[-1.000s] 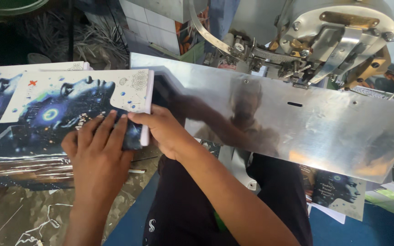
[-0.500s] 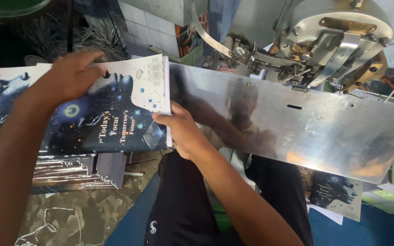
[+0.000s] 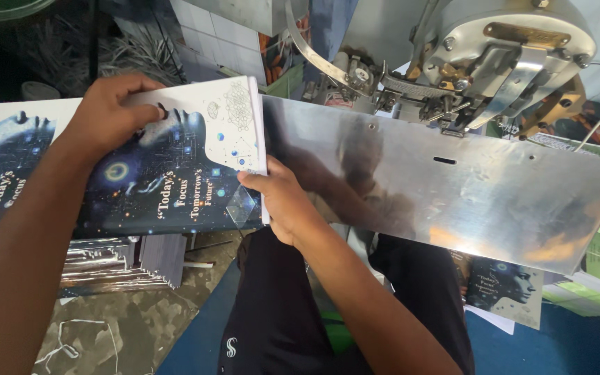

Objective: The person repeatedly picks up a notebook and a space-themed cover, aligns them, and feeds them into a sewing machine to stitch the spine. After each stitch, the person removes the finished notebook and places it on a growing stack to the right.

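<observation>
A dark blue booklet (image 3: 175,180) with a starry cover and a white corner lies at the left end of a shiny metal machine table (image 3: 453,187). My left hand (image 3: 109,111) presses flat on the booklet's upper left part. My right hand (image 3: 282,201) grips the booklet's right edge, thumb on top of the cover. Beneath and to the left sits a stack of similar booklets (image 3: 8,160), partly hidden by my left arm.
A grey stitching machine head (image 3: 501,55) with a curved metal band stands behind the metal table. More printed covers (image 3: 508,288) lie on the blue floor at the right. My dark trousers (image 3: 279,319) fill the lower middle. A patterned floor shows at lower left.
My left hand has moved from the booklet's lower edge up onto its top. The booklet has slid right, toward the metal table, and my right hand has shifted along its right edge.
</observation>
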